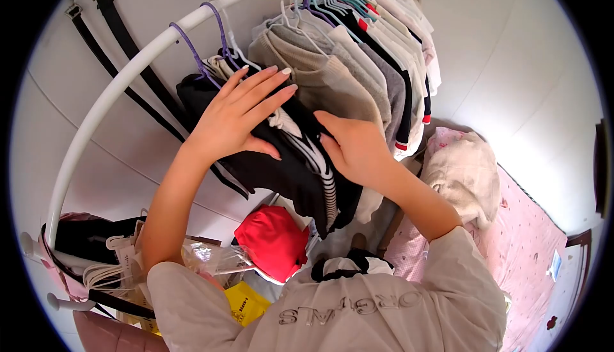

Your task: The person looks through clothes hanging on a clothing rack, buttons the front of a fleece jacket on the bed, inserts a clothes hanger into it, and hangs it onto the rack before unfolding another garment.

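My left hand [240, 112] lies against a black garment [268, 173] on the rail, with its fingers stretched out and the thumb apart. Beside it, my right hand [352, 147] has its fingers and thumb closed at the edge of dark cloth. Part of that grip is hidden by the hand itself. Between the two hands shows a black-and-white striped knit [310, 150], hanging among the dark clothes. A beige sweater [332, 89] hangs just behind my right hand. Purple hangers [192, 48] hook over the rail above my left hand.
A curved white rail [121, 83] carries several more clothes [390, 38] toward the back. Two black belts [128, 38] hang on the wall. Below are a red cap-like item [272, 240], a yellow packet [246, 302] and cables [105, 278]. A pink bed [511, 224] with a cream blanket [464, 173] stands right.
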### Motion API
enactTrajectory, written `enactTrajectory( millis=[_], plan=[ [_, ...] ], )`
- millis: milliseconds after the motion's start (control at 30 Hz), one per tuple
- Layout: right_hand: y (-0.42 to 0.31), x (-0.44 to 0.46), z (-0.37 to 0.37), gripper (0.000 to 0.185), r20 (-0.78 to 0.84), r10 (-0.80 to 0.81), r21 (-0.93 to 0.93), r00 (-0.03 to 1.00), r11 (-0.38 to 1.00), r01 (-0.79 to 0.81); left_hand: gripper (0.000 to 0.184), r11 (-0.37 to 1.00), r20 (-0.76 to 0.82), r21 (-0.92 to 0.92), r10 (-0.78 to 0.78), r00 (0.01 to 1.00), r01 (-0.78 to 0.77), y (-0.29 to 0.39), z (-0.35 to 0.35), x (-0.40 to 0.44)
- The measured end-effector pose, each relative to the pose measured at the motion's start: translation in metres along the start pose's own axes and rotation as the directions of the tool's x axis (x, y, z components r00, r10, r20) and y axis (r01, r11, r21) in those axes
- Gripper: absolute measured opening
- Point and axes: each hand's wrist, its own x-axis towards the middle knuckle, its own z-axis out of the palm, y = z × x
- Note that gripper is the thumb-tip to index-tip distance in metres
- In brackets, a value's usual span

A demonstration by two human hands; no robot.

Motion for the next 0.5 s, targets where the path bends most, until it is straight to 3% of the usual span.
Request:
enactTrajectory(
  millis=[100,133,200,233,333,367,500],
  plan=[
    [0.000,0.002,-0.003,0.035,0.047,0.066,-0.006,0.997,0.998,-0.066,0.088,1.000,0.020,0.005,0.017,1.000,-0.017,0.004,-0.004,0.007],
    [0.005,0.005,-0.006,0.035,-0.092,-0.061,-0.110,0.994,0.993,0.051,0.088,1.000,0.030,0.005,0.018,0.999,-0.018,0.005,-0.004,0.007],
    [0.022,0.013,-0.021,0.035,-0.320,-0.344,-0.353,0.883,0.908,0.226,0.088,1.000,0.050,0.002,0.007,0.999,-0.007,0.005,-0.005,0.006],
    [0.029,0.017,-0.027,0.037,-0.414,-0.330,-0.422,0.848,0.895,0.143,0.088,1.000,0.059,0.000,0.001,0.998,-0.001,0.006,-0.004,0.006],
    [0.047,0.015,-0.022,0.031,-0.224,0.111,-0.416,0.968,0.888,-0.198,0.085,1.000,0.058,0.014,-0.001,0.998,0.001,0.007,-0.005,0.007],
    [0.055,0.015,-0.015,0.027,-0.120,0.152,-0.438,0.981,0.879,-0.190,0.083,1.000,0.043,-0.002,0.008,0.999,-0.008,0.007,-0.005,0.008],
    [0.044,0.009,0.002,0.029,-0.042,0.068,-0.196,0.997,0.978,-0.075,0.078,0.999,-0.018,-0.039,0.028,0.999,-0.029,0.006,-0.007,0.009]
  ],
)
